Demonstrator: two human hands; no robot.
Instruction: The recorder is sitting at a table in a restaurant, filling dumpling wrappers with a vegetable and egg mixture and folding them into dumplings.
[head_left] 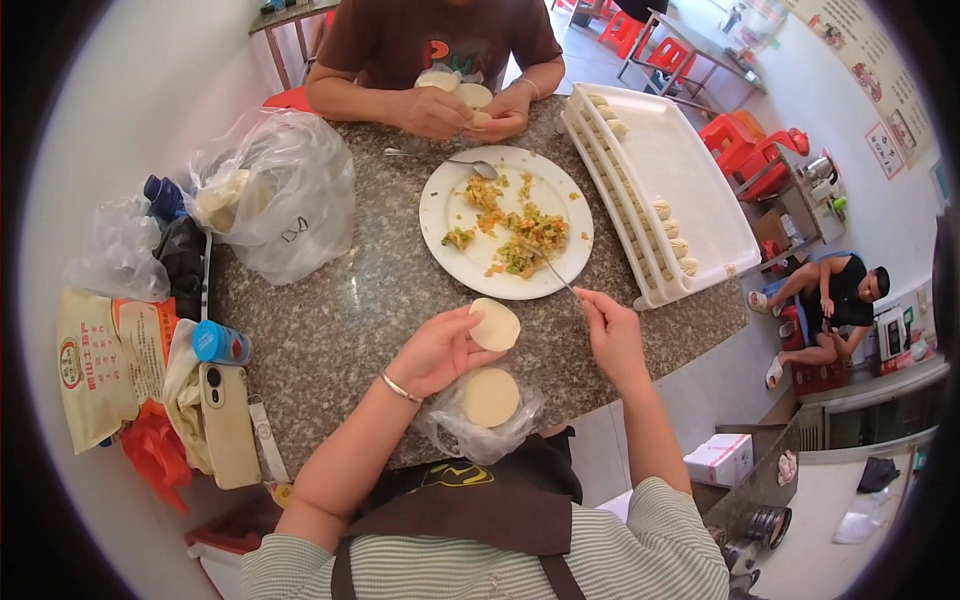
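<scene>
A round dumpling wrapper point(496, 325) rests on the fingers of my left hand point(437, 352), above the near side of the table. My right hand point(612, 335) grips the handle of a spoon point(556, 272), whose far end reaches into the chopped orange and green filling point(530, 240). That filling lies in loose heaps on a large white plate point(450, 258). Close to my body, more wrappers point(490, 397) sit stacked on a clear plastic bag point(484, 440). A second spoon point(484, 169) leans over the plate's far rim.
Across the speckled stone table point(330, 370), a co-worker's hands point(470, 115) hold wrappers. Stacked white trays point(680, 180) with shaped dumplings point(672, 230) stand right. At left are a big plastic bag point(285, 200), a blue-lidded can point(222, 343) and a phone point(229, 425). Another person sits far right.
</scene>
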